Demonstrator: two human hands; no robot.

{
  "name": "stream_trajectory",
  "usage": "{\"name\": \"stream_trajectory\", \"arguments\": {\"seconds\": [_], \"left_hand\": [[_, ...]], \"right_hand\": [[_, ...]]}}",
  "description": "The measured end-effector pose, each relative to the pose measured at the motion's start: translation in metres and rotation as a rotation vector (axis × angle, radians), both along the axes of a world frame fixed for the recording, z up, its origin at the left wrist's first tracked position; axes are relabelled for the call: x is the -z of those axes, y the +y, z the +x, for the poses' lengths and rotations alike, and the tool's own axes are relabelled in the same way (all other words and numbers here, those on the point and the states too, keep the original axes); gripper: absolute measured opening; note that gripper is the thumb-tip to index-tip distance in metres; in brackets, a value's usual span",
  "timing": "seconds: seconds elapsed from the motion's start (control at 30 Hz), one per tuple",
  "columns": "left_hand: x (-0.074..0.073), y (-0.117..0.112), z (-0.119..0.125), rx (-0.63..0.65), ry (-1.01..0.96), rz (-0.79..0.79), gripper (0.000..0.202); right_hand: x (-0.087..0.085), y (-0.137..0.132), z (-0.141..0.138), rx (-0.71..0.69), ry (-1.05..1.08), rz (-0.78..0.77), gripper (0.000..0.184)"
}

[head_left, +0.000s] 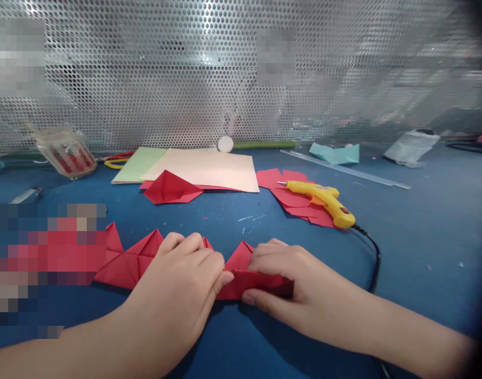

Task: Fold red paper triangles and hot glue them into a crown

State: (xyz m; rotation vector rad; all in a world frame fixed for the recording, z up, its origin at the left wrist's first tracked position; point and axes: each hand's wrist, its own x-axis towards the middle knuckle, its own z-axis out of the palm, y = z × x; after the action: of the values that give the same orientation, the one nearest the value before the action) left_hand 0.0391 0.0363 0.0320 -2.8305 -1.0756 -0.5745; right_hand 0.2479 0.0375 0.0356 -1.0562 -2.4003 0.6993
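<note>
While I follow along through the head camera, the strip (233, 281) of red paper lies across the near part of the blue table (422, 221), directly in front of the person. It is creased into a row of sharp triangular peaks over a flat band, matte and crisp along its folds; its left end runs into a blurred patch.

I see the left hand (186, 284) over the strip's middle, fingers curled close together, thumb pressed on the band, pinching the paper. The right hand (304, 284) grips the right end, its thumb at the lower edge and its fingers bent over the top.

Beyond them I find a loose red fold (172, 188), boat-shaped, just in front of a smooth cream sheet (213, 168) that overlaps a pale green one (136, 164). To the right, a glossy yellow plastic glue gun (322, 197) lies on cut red sheets (292, 202), its black cord (377, 252) curving towards the right arm. Farther back I make out a clear jar (69, 152) tilted at left, a crinkled grey bag (410, 147) at right, and a metal mesh (146, 79) punched with small round holes.
</note>
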Motion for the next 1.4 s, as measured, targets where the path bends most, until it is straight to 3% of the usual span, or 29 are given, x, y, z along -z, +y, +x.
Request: {"name": "stream_trajectory", "arguments": {"seconds": [0.23,0.37,0.67,1.0,1.23,1.4], "left_hand": [[0.006,0.003,0.0,-0.005,-0.056,0.071,0.037],[0.007,0.004,-0.001,-0.016,-0.096,0.045,0.03],[0.001,0.003,-0.005,0.013,-0.13,-0.068,0.031],[0.001,0.005,-0.001,0.042,-0.053,-0.065,0.033],[0.003,0.005,-0.004,0.125,-0.02,-0.038,0.033],[0.011,0.004,-0.005,0.123,-0.072,0.003,0.045]], "right_hand": [[0.005,0.001,0.003,0.049,0.052,0.009,0.009],[0.004,0.004,0.004,0.036,0.132,-0.086,0.028],[0.002,0.007,0.008,-0.007,0.173,-0.151,0.044],[-0.001,0.012,0.013,-0.061,0.102,-0.338,0.037],[-0.001,0.014,0.015,-0.089,0.103,-0.332,0.034],[-0.001,0.013,0.015,-0.088,0.099,-0.318,0.035]]}}
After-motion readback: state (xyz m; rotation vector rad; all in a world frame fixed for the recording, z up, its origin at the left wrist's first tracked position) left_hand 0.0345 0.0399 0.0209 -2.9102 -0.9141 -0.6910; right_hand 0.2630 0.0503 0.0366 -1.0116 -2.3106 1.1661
